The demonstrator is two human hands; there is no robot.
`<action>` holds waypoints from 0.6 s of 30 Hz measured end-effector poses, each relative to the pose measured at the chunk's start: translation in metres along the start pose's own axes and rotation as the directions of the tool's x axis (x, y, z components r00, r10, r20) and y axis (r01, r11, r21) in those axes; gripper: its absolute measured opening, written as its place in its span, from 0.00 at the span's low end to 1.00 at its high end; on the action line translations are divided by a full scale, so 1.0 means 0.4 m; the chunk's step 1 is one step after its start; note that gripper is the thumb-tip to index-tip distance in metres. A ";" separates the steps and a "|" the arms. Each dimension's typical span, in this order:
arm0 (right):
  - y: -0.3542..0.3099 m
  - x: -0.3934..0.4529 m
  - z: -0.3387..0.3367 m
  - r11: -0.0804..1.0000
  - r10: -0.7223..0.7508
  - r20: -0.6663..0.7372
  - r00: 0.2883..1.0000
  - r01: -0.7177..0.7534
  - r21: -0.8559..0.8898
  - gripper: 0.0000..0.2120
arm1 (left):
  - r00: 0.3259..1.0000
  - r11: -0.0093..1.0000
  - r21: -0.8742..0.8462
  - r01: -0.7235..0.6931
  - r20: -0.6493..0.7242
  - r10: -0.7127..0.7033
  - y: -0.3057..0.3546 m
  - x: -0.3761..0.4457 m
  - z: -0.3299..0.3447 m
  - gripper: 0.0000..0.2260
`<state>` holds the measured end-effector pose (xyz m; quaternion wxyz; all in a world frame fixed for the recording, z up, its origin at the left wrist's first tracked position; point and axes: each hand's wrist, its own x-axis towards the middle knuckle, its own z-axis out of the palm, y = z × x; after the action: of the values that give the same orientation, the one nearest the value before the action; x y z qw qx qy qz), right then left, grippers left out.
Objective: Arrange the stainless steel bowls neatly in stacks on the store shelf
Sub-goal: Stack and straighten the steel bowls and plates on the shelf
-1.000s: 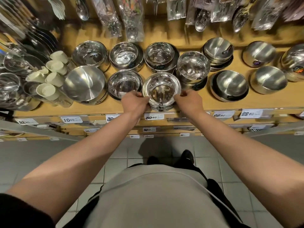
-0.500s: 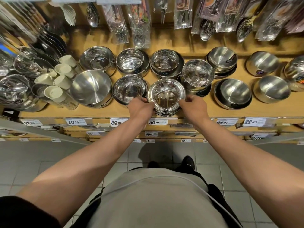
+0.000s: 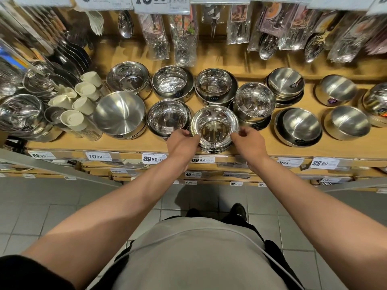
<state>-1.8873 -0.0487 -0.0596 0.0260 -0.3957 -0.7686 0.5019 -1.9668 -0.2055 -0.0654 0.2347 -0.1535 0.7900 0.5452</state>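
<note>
Both hands at front stack of bowls (image 3: 214,127): left hand (image 3: 181,145) and right hand (image 3: 249,144) pinch top rim, fingers curled. Step: squaring stack. Next: align rims, release gently.

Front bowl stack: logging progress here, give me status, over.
Left hand and right hand each grip the rim of the front bowl stack. Stack sits on the shelf. Neighbouring bowl close on its left.

Top price tags (image 3: 161,3) cropped; left fingers (image 3: 193,136) hidden behind bowl stack (image 3: 214,127)

left hand (image 3: 183,143), right hand (image 3: 248,143), fingers curled, arms outstretched
</note>
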 end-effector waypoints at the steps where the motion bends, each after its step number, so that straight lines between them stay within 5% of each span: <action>1: 0.000 -0.002 0.000 1.000 0.006 0.001 1.000 -0.006 0.013 0.09 | 1.000 1.000 0.003 0.006 0.005 -0.006 0.000 -0.001 -0.001 0.09; 10: -0.005 -0.021 -0.011 0.999 0.015 0.045 0.999 -0.017 0.043 0.09 | 0.996 0.999 -0.006 0.046 0.079 -0.046 0.019 -0.024 -0.026 0.03; 18: 0.012 -0.046 -0.065 0.984 -0.001 0.036 0.999 -0.006 0.180 0.11 | 0.978 0.995 0.031 -0.098 0.189 0.091 0.017 -0.042 -0.142 0.04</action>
<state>-1.8606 -0.0402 -0.0439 0.0471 -0.3835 -0.7201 0.5763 -1.9678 -0.2565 -0.0342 0.2848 -0.0592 0.7816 0.5518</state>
